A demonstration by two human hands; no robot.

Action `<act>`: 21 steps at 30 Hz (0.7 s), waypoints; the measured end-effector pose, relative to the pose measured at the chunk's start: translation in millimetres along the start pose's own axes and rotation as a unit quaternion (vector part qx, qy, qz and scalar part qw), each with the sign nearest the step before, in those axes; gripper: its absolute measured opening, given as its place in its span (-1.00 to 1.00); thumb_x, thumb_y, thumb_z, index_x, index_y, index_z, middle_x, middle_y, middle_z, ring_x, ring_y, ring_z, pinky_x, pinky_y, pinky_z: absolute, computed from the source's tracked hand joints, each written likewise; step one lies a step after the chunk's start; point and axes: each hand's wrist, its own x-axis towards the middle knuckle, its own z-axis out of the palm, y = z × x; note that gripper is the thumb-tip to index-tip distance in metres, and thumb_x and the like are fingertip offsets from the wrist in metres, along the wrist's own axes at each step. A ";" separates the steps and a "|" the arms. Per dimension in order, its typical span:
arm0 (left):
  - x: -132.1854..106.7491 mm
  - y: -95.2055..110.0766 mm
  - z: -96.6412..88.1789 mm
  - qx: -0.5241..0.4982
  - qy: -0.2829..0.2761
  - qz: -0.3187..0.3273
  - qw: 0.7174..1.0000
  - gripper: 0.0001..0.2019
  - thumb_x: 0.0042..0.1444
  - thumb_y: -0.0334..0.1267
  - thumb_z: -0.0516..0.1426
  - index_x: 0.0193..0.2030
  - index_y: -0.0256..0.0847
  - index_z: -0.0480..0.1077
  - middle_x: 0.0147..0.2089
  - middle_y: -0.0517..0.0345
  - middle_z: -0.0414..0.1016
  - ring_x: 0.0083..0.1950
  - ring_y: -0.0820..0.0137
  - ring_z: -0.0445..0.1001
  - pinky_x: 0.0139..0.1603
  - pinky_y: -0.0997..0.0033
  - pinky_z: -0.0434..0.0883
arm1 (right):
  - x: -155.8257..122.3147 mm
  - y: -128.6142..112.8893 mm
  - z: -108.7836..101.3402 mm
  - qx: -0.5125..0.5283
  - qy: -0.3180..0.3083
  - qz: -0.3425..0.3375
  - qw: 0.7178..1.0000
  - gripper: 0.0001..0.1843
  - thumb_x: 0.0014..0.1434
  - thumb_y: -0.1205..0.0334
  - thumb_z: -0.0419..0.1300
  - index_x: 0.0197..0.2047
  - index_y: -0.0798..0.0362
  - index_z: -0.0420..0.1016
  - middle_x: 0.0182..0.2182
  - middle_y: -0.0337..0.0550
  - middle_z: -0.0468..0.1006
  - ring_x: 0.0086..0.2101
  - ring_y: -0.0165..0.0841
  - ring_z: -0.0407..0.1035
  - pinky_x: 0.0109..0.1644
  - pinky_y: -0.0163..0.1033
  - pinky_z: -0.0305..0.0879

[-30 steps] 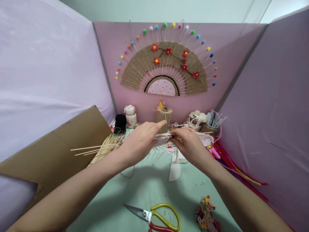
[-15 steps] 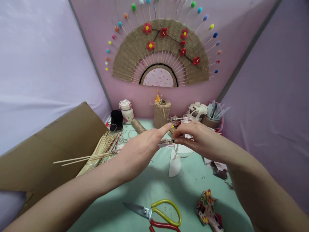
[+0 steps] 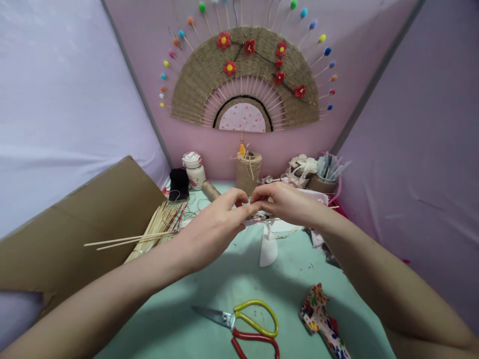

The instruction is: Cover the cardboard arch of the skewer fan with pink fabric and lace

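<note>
My left hand (image 3: 213, 227) and my right hand (image 3: 285, 203) meet above the middle of the green table (image 3: 232, 284), fingers pinched together. Between them they hold a small flat craft piece (image 3: 258, 218) with thin sticks in it; most of it is hidden by my fingers. Long bamboo skewers (image 3: 127, 240) stick out leftward from under my left hand. A white paper piece (image 3: 269, 252) lies on the table just below my hands.
Scissors (image 3: 245, 326) with yellow and red handles lie near the front edge, a patterned tool (image 3: 322, 319) to their right. A bundle of sticks (image 3: 159, 224), cardboard (image 3: 86, 224), black spool (image 3: 178, 183), white jar (image 3: 194, 170), jute spool (image 3: 248, 172) and cups stand behind. A woven fan (image 3: 245, 82) hangs on the back wall.
My view tilted down and moved closer. My left fingers, stretched out earlier, have curled into a pinch beside my right fingers on the small piece.
</note>
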 end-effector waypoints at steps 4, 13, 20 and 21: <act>8.8 0.6 -1.1 -0.007 -0.042 -0.008 0.999 -0.89 -0.01 -0.32 0.27 -0.28 -0.16 0.52 -0.24 0.07 0.45 -0.11 0.27 0.45 0.03 0.28 0.38 | -28.8 -1.5 -14.3 -0.069 0.176 0.009 0.982 -0.92 0.16 0.29 0.22 -0.28 0.02 0.56 -0.29 -0.15 0.63 -0.28 -0.29 0.45 -0.21 -0.23 0.26; 45.5 -9.9 -12.6 0.263 -0.185 0.125 0.939 -0.74 0.06 -0.38 0.12 -0.09 -0.25 0.47 -0.11 0.09 0.50 -0.04 0.30 0.46 0.04 0.29 0.34 | -137.5 -44.8 84.2 0.003 -0.127 0.086 0.988 -0.85 0.23 0.26 0.19 -0.12 0.06 0.46 -0.18 -0.08 0.55 -0.16 -0.26 0.43 -0.10 -0.23 0.30; 57.5 -11.8 -10.9 0.263 -0.178 0.120 0.940 -0.63 0.11 -0.30 0.13 0.09 -0.28 0.37 -0.11 0.06 0.52 -0.05 0.30 0.48 0.03 0.30 0.34 | -131.0 -64.6 163.9 -0.119 -0.261 0.194 0.938 -0.69 0.09 0.53 0.18 -0.07 0.16 0.39 -0.10 0.09 0.50 -0.12 -0.15 0.42 -0.17 -0.21 0.30; 57.8 -12.3 -12.1 0.257 -0.176 0.118 0.943 -0.55 0.12 -0.29 0.13 0.17 -0.30 0.30 -0.12 0.05 0.52 -0.06 0.30 0.49 0.02 0.30 0.34 | -131.5 -66.3 166.4 -0.125 -0.265 0.206 0.934 -0.65 0.09 0.57 0.12 -0.04 0.16 0.38 -0.13 0.08 0.51 -0.15 -0.16 0.44 -0.21 -0.22 0.29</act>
